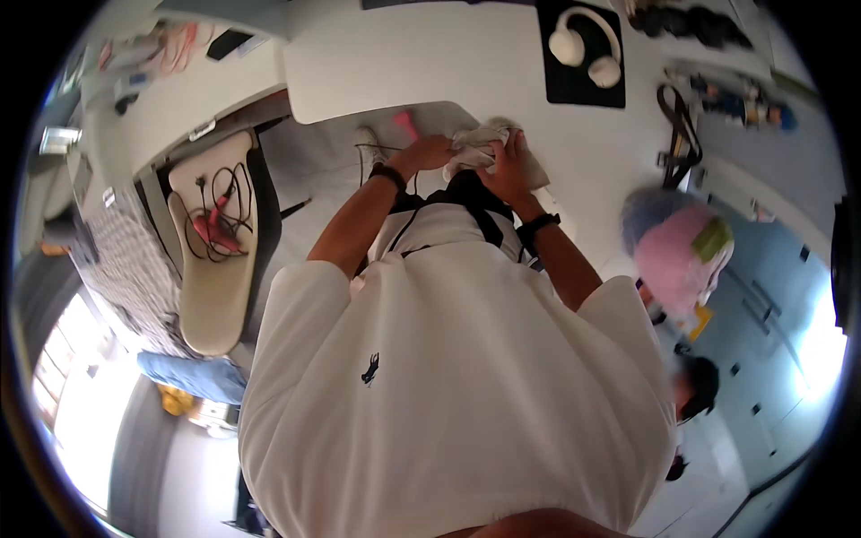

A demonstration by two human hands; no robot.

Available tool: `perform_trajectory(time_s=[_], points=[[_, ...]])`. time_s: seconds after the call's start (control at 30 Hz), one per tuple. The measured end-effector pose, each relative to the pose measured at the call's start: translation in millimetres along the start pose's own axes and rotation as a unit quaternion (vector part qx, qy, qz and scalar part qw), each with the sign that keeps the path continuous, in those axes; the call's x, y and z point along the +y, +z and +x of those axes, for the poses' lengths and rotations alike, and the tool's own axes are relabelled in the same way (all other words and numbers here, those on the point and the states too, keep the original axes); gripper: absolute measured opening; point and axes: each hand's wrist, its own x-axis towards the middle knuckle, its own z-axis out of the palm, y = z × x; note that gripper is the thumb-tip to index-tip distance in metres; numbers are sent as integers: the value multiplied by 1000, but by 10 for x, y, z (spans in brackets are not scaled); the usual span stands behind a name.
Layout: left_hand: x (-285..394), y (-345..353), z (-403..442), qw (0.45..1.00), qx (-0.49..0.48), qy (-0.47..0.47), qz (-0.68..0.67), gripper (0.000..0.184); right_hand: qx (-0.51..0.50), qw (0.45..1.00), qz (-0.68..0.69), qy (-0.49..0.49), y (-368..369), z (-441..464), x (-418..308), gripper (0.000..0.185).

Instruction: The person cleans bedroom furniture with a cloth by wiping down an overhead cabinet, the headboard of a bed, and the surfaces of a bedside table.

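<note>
A crumpled pale cloth [475,142] is bunched at the front edge of the white desk, above my lap. My right hand [509,170] grips it from the right, with a dark band on the wrist. At the cloth's left side, my left hand [430,153] is closed, its fingertips hidden. A pink object [406,124] shows just beyond that hand; whether the hand touches it is unclear. Below and left is a light shoe [369,151] with laces.
White headphones [603,72] lie on a black mat on the desk [404,63]. A chair [211,296] at left bears a red-pink device with a black cable [215,229]. A dark strap [679,143] and a pink bag [677,260] are at right. Another person [700,386] is lower right.
</note>
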Motion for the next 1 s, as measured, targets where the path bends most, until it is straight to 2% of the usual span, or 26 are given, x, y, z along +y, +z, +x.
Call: perform_trajectory(time_s=[0.03, 0.1, 0.13, 0.2, 0.23, 0.27, 0.3, 0.33, 0.37, 0.43, 0.47, 0.53, 0.6, 0.63, 0.67, 0.73, 0.77, 0.8, 0.83, 0.87, 0.9, 0.97, 1.0], points=[[-34, -36, -157, 1000, 18, -9, -9, 45, 3, 1000, 1, -4, 49, 135, -83, 58], [-121, -114, -455, 986, 82, -48, -139, 43, -4, 998, 29, -47, 120, 484, -231, 53], [-323, -75, -475, 985, 90, -49, -140, 43, -4, 996, 55, -66, 144, 662, -314, 48], [-791, 186, -491, 963, 148, 23, -222, 42, -43, 991, 97, -80, 240, 1009, -466, 41], [-803, 92, -665, 966, 140, 26, -216, 42, -77, 983, 141, -85, 276, 1086, -602, 34], [-790, -17, -827, 974, 132, -34, -183, 41, -65, 985, 140, -79, 295, 1106, -752, 34], [-766, -172, -955, 976, 134, -90, -145, 39, -78, 974, 175, -124, 288, 1219, -928, 32], [-769, -202, -1148, 973, 177, -87, -116, 39, -92, 959, 205, -173, 291, 1372, -1086, 29], [-946, -118, -1287, 967, 217, -48, -121, 37, -121, 952, 199, -200, 311, 1459, -1254, 30], [-1069, -151, -1670, 954, 177, -131, -203, 34, -157, 941, 194, -230, 532, 1562, -1532, 30], [-1197, -100, -1891, 954, 175, -137, -201, 34, -166, 936, 197, -239, 775, 1592, -1663, 29], [-1493, -177, -2254, 940, 265, -79, -198, 39, -159, 933, 206, -248, 973, 1683, -2019, 28], [-1609, -533, -2538, 939, 265, -91, -200, 42, -113, 928, 213, -283, 944, 1708, -2151, 38], [-1553, -720, -2613, 935, 262, -110, -212, 46, -139, 929, 238, -245, 968, 1660, -2154, 49], [-1482, -920, -2604, 941, 314, -26, -125, 45, -124, 937, 237, -225, 882, 1623, -2119, 49], [-1287, -1297, -2538, 958, 278, 16, 71, 45, -157, 918, 324, -166, 705, 1581, -2028, 61], [-1254, -1356, -2445, 961, 266, 25, 77, 45, -152, 930, 297, -158, 683, 1564, -1907, 68], [-1248, -1408, -2261, 949, 273, 85, 131, 44, -155, 941, 285, -100, 540, 1491, -1836, 69], [-1252, -1438, -2041, 931, 281, 145, 181, 42, -119, 953, 270, -68, 493, 1390, -1691, 69], [-1334, -1404, -1772, 955, 221, 134, 147, 41, -83, 962, 257, -36, 451, 1288, -1543, 68], [-1379, -1349, -1550, 973, 160, 122, 114, 41, -6, 970, 241, -30, 514, 1148, -1372, 68], [-1002, -1362, -1357, 967, 131, 81, 203, 42, 52, 971, 218, 80, 259, 845, -1276, 65], [-812, -1396, -1268, 967, 130, 81, 203, 42, 96, 975, 187, 67, 194, 718, -1144, 63]])
